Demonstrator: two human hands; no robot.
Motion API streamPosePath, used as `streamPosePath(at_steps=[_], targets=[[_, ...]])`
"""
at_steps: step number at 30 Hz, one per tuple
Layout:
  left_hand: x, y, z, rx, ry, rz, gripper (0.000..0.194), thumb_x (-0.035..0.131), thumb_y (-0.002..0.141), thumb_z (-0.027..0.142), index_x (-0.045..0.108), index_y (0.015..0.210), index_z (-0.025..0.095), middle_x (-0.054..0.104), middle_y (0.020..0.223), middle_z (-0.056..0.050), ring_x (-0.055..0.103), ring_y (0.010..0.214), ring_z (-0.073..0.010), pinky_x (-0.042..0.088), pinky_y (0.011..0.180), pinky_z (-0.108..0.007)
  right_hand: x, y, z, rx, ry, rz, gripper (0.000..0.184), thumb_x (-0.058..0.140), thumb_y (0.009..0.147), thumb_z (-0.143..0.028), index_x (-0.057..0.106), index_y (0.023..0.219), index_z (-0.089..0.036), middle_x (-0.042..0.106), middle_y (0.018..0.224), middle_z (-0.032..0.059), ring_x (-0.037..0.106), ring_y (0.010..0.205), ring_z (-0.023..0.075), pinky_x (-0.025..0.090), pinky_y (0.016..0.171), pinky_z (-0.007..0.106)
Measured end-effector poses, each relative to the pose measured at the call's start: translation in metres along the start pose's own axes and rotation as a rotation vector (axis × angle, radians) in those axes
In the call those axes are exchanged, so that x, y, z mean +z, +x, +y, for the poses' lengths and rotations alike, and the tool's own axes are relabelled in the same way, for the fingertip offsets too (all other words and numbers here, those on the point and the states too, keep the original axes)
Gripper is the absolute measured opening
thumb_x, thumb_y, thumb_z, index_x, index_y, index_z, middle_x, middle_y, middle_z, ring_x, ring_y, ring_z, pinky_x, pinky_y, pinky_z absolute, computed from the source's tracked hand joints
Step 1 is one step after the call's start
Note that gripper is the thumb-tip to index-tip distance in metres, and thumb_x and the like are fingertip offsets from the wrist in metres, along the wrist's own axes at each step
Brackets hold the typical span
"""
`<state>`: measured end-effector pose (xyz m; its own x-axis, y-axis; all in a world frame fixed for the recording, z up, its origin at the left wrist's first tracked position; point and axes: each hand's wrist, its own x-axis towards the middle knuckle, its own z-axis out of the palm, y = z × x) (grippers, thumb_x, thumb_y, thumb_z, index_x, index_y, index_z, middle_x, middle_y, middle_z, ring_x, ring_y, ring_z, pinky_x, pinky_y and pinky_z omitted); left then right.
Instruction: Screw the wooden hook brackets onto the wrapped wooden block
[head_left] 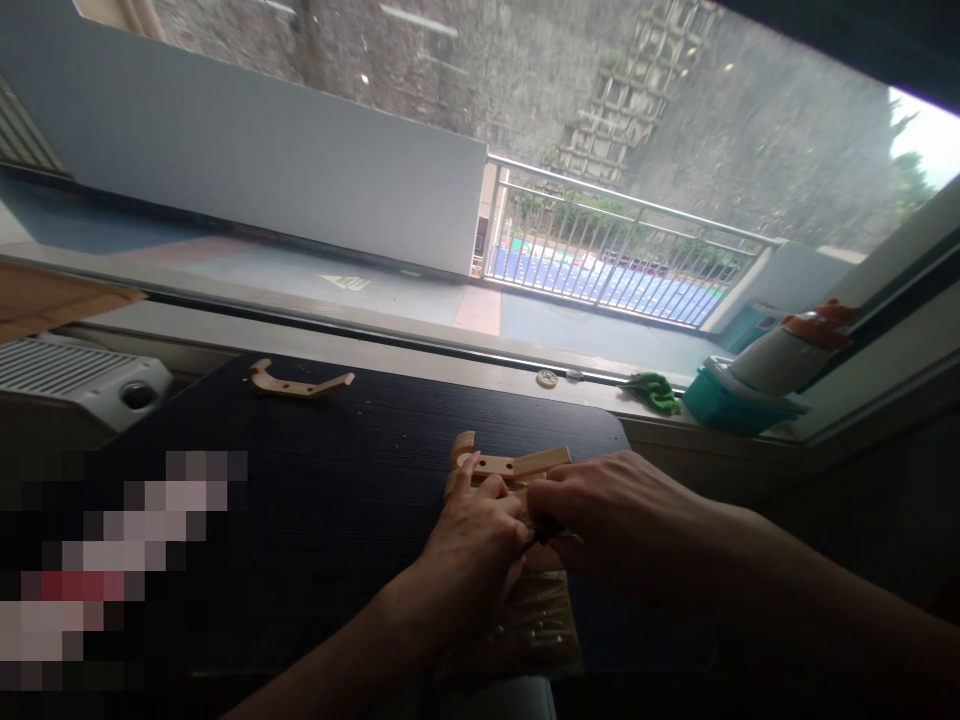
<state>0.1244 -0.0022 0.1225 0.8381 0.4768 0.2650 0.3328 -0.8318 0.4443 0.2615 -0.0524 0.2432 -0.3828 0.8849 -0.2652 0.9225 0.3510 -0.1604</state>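
Note:
My left hand (476, 540) and my right hand (607, 515) meet over a dark table (315, 470), fingers curled together at a small dark object I cannot make out. Just beyond the fingertips lies a hooked wooden piece with holes (510, 462), touched by my left fingers. Under my hands rests a flat wooden board or clear packet (536, 625). A second hooked wooden piece (300, 381) lies apart at the table's far left.
A window sill runs behind the table, bearing a green cloth (656, 390), a teal and white appliance (757, 385) and a small round item (547, 378). A white radiator-like unit (75, 375) stands at left. A blurred patch covers the lower left.

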Motion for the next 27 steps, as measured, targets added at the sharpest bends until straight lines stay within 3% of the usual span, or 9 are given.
streamPosePath(at_steps=[5,13,19,23,27], targets=[[0.000,0.001,0.001,-0.029,0.003,-0.011,0.010,0.062,0.078,0.019,0.072,0.079,0.024,0.071,0.090,-0.001,0.056,0.098,-0.0249,0.010,0.109,-0.061,-0.004,0.007,-0.005,-0.062,-0.040,-0.063,0.008,0.060,0.079,-0.009,0.065,0.081,-0.016,0.070,0.091,0.0026,0.063,0.079,0.0144,0.031,0.059,0.025],[-0.001,-0.003,0.000,0.019,-0.012,-0.004,0.012,0.063,0.078,0.018,0.071,0.073,0.025,0.070,0.085,0.002,0.054,0.093,-0.0212,0.005,0.110,-0.059,-0.001,-0.001,-0.001,0.072,-0.046,0.016,0.008,0.054,0.083,-0.018,0.061,0.078,-0.019,0.068,0.074,0.0004,0.060,0.065,0.0138,0.024,0.052,0.026],[0.003,-0.003,-0.001,0.013,0.002,0.035,0.014,0.062,0.079,0.019,0.068,0.067,0.023,0.068,0.075,0.001,0.054,0.092,-0.0225,0.007,0.109,-0.060,-0.006,-0.003,-0.005,-0.012,-0.024,-0.019,0.009,0.057,0.082,-0.011,0.062,0.081,-0.019,0.069,0.087,0.0010,0.063,0.080,0.0149,0.032,0.059,0.024],[-0.001,-0.002,0.001,0.003,0.001,0.001,0.013,0.061,0.079,0.018,0.068,0.069,0.022,0.069,0.079,0.001,0.055,0.096,-0.0236,0.003,0.110,-0.060,-0.007,0.002,-0.008,-0.018,-0.019,-0.067,0.012,0.055,0.082,-0.008,0.062,0.081,-0.017,0.070,0.087,0.0019,0.062,0.077,0.0137,0.033,0.061,0.023],[-0.003,-0.003,0.003,-0.001,0.002,-0.013,0.012,0.060,0.079,0.017,0.069,0.077,0.024,0.070,0.087,0.000,0.054,0.098,-0.0237,0.009,0.109,-0.059,-0.003,0.004,-0.008,0.052,-0.062,-0.021,0.012,0.053,0.084,-0.015,0.063,0.078,-0.017,0.069,0.076,0.0033,0.060,0.066,0.0138,0.026,0.053,0.026]])
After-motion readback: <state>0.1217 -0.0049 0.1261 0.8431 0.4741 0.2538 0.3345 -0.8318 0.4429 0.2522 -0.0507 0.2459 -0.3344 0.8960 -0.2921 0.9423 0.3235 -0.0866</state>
